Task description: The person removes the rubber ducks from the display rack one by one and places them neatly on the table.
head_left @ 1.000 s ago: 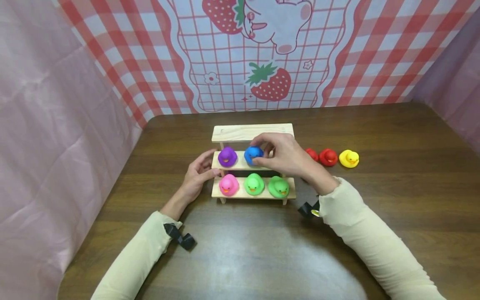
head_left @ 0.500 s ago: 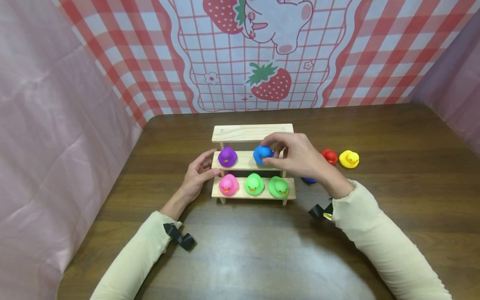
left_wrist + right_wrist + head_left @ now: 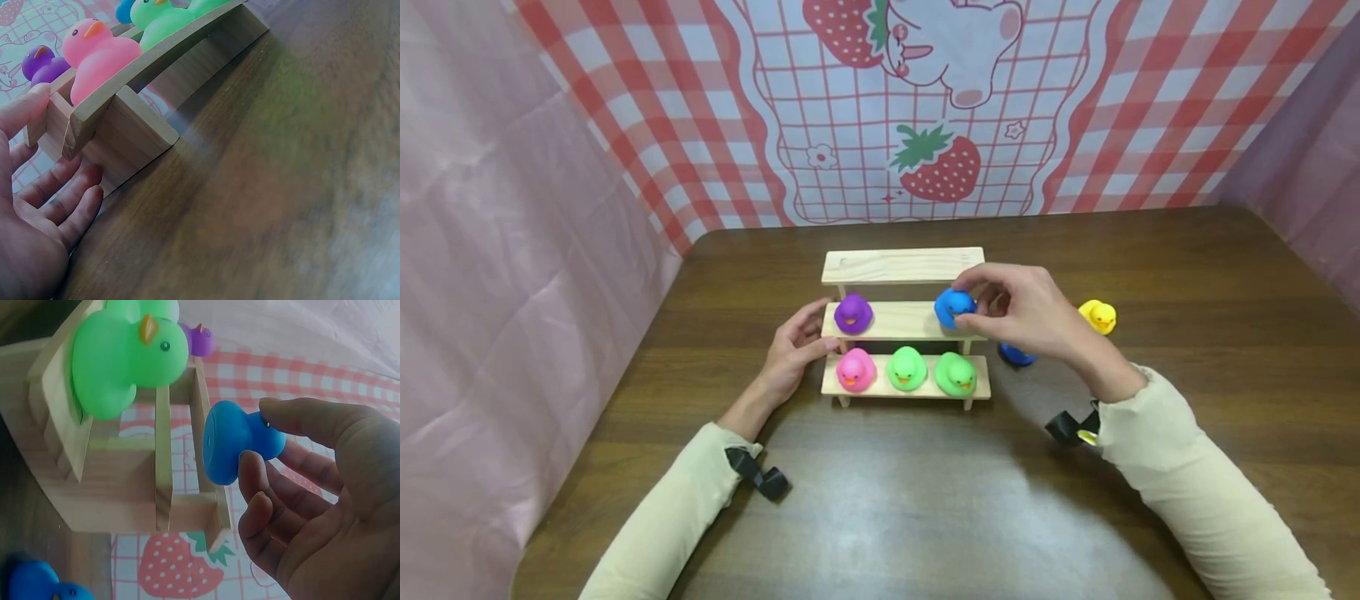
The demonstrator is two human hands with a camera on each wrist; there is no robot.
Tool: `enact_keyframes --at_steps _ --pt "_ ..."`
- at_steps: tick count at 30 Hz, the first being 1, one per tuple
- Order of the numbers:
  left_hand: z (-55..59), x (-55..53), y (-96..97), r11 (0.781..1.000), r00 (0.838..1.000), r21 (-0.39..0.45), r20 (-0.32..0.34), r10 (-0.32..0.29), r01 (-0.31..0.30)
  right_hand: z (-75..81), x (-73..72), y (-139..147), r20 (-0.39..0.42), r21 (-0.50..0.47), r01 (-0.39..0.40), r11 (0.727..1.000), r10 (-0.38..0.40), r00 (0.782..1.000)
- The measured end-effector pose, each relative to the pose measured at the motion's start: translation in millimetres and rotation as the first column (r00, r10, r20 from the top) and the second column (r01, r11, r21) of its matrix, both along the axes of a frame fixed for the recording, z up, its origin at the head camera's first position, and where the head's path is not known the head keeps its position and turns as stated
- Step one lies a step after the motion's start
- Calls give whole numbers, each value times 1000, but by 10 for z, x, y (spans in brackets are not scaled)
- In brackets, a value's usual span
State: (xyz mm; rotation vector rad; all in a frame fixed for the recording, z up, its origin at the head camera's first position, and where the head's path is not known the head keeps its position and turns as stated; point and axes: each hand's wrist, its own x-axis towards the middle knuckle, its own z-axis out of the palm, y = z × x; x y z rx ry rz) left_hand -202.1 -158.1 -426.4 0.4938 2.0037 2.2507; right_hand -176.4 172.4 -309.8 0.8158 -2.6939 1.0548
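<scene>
While my left hand (image 3: 788, 354) holds the left end of the rack (image 3: 902, 265), my right hand (image 3: 1030, 312) pinches the blue duck (image 3: 952, 308) on its left, over the right end of the middle shelf (image 3: 902, 320), contact unclear

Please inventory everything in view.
Wooden stand: 1, pale, tabletop
Purple duck: 1, purple, middle shelf
Held duck: 1, blue, at middle shelf's right end
Pink duck: 1, pink, bottom shelf
Green ducks: 2, green, bottom shelf
Loose duck: 1, dark blue, table
Yellow duck: 1, yellow, table
Table: 1, brown, underneath
Backdrop: 1, red/white, behind
Curtains: 2, pinkish, sides
Mounts: 2, black, wrists
Sleeves: 2, cream, forearms
Left hand: 1, stand's left end
Right hand: 1, gripping held duck
</scene>
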Motion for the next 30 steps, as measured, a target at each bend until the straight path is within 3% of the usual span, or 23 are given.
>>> enact_keyframes --at_steps 11,30 --pt "12 2 0 1000 1000 0 0 -2 2 -15 23 208 -69 17 61 998 -60 996" --pt "-2 -2 -10 1000 1000 -12 3 5 -5 -58 87 591 41 44 196 980 -198 979"
